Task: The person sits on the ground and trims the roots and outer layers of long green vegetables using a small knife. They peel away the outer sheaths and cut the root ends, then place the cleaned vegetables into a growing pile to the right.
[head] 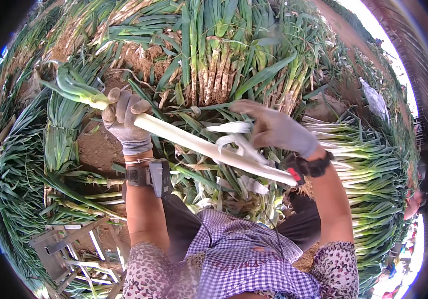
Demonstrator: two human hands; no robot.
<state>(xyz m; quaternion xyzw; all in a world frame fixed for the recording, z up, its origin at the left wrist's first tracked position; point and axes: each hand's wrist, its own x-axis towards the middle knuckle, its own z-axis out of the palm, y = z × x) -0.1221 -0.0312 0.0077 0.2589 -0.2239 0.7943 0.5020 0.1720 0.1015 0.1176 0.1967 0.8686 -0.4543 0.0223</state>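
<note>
My left hand [127,116], in a grey-white work glove with soiled fingers, is closed around a large green onion [199,146] near where its leaves begin. The white stalk slants down to the right, towards my right forearm; the green leaves stick out at the upper left. My right hand [279,129], gloved too and blurred, is above the stalk with its fingers bent. Strips of pale outer skin [242,145] curl beside it; whether its fingers hold any cannot be told. The root end lies by the band on my right wrist.
Cleaned green onions [367,179] are stacked at the right. Unpeeled ones with roots [214,71] stand ahead, and a tied bundle [61,130] is at the left. Leaf scraps [210,175] cover the ground before me. A metal frame [86,254] stands at the lower left.
</note>
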